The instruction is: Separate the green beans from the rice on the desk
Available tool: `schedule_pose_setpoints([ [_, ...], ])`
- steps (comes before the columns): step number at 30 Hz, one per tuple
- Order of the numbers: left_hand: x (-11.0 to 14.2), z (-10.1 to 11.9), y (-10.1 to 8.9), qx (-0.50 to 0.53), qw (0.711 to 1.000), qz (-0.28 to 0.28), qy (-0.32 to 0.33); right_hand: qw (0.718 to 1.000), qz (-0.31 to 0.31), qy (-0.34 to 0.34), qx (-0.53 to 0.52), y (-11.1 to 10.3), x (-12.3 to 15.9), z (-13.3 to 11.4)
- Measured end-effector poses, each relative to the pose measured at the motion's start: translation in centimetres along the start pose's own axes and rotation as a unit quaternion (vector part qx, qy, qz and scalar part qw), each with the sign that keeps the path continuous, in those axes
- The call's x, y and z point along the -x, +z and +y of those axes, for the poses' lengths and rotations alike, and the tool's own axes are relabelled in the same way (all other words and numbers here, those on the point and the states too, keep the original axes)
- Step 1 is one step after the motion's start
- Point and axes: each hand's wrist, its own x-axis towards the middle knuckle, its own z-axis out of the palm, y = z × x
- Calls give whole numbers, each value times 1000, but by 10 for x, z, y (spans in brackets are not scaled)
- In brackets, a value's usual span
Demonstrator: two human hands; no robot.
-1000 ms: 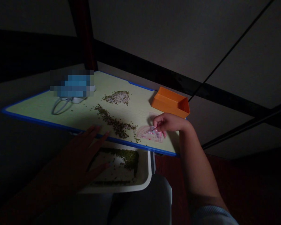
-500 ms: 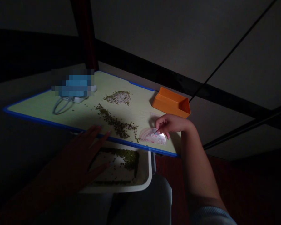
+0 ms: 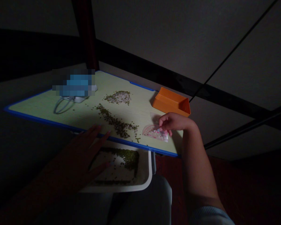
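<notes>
Overall, the largest item is a pale yellow tabletop (image 3: 140, 109) with blue edging; near its right end lies a clear, pink-marked protractor (image 3: 152, 134), directly at the fingertips of the right hand (image 3: 170, 122). That hand is narrow, thumb and fingers drawn together on the protractor and holding it, its arm reaching in from the right side. The exact grip is partly hidden by the fingers.

The left hand (image 3: 84, 153) is in deep shadow, fingers spread wide across the near edge, its thumb above the white tray (image 3: 144, 187) below. It covers part of that tray; no held object can be made out.

An orange bin (image 3: 166, 107) stands just beyond the right hand, at the far edge. A blue-topped object (image 3: 76, 86), blurred out, sits well apart at the left.

Loose grain is noted in three places: a dark strand (image 3: 117, 123) between the hands, running toward the protractor; a paler mixed heap (image 3: 118, 97) beyond it; and a green heap (image 3: 130, 156) in the tray's far corner.
</notes>
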Motion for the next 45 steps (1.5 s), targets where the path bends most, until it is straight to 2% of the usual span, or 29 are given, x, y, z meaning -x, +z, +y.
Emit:
schedule_pose_setpoints([
  [4, 0, 0, 0, -2, 1000, 1, 1, 1000, 16, -11, 8, 3, -5, 0],
  [12, -1, 0, 2, -3, 1000, 9, 8, 999, 12, -34, 22, 14, -13, -5],
  [21, -1, 1, -1, 6, 1000, 16, 3, 999, -25, -38, 31, 16, -14, -6],
  [30, 0, 1, -2, 19, 1000, -3, -3, 997, -79, -14, 17, 14, -14, -2],
  [45, -1, 1, -4, 16, 1000, -11, -4, 996, -81, -31, -4, 13, -9, -6],
])
